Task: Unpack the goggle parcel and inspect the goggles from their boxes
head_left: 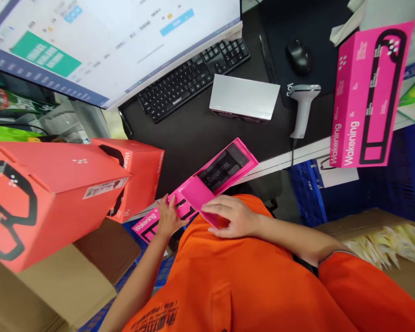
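A long pink box (pixel 248 162) lies open at the desk's front edge, a black packet printed "Wakening" (pixel 224 168) inside its far end. My left hand (pixel 168 217) is closed around the printed near-left part of this box, fingers over its edge. A plain pink flap (pixel 197 193) stands folded up across the middle. My right hand (pixel 231 216) has its fingers curled at the flap's near end, thumb and fingertips on either side of the pink card. Part of the box's lower side is hidden behind my hands and orange shirt.
Two coral boxes (pixel 72 168) crowd the left. Behind are a monitor (pixel 124 41), keyboard (pixel 197 76) and white box (pixel 245 97). A barcode scanner (pixel 304 108), mouse (pixel 299 57) and another pink box (pixel 370 97) stand right. Blue crates (pixel 306 193) and cartons (pixel 65 281) sit below.
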Demonstrator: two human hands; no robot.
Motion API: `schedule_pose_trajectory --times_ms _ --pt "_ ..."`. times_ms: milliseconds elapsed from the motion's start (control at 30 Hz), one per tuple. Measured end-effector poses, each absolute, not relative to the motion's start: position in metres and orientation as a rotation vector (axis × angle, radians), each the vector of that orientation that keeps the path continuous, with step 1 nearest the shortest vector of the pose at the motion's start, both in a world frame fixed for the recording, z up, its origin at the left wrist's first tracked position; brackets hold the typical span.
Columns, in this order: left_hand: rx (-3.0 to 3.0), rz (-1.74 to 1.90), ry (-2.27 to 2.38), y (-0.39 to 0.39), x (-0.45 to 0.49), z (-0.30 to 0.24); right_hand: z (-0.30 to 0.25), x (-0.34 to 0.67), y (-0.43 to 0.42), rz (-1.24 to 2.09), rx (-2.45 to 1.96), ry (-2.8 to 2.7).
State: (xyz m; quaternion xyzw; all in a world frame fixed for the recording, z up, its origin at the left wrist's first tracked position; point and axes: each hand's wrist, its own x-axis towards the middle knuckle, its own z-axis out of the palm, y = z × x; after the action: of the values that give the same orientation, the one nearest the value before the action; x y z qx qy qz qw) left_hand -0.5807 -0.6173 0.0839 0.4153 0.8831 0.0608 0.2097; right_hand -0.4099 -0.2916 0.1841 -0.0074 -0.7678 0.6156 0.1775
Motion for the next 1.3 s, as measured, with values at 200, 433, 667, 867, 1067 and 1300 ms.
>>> schedule_pose_trajectory --times_ms 200,433,667,867,1067,1300 --pt "1.253 0.146 2.439 -0.619 -0.583 0.082 0.13 -0.408 -0.291 2.341 -0.905 -1.986" --pt "1.183 0.076 2.429 -0.614 -0.582 0.089 0.089 -0.427 -0.31 2.384 -1.35 -1.721" --pt "1.158 0.109 2.444 -0.612 -0.58 0.09 0.087 -0.435 -0.315 2.364 -1.395 -1.673" --pt "1.16 0.107 2.444 -0.611 -0.58 0.092 0.096 -0.427 -0.304 2.239 -1.404 -1.669" --pt "1.12 0.097 2.431 -0.611 -0.579 0.095 0.116 -0.392 -0.238 1.779 -1.475 -1.589" --pt "1.221 0.265 2.411 -0.552 -0.576 0.111 0.15 -0.342 -0.098 1.324 -1.08 -0.98"
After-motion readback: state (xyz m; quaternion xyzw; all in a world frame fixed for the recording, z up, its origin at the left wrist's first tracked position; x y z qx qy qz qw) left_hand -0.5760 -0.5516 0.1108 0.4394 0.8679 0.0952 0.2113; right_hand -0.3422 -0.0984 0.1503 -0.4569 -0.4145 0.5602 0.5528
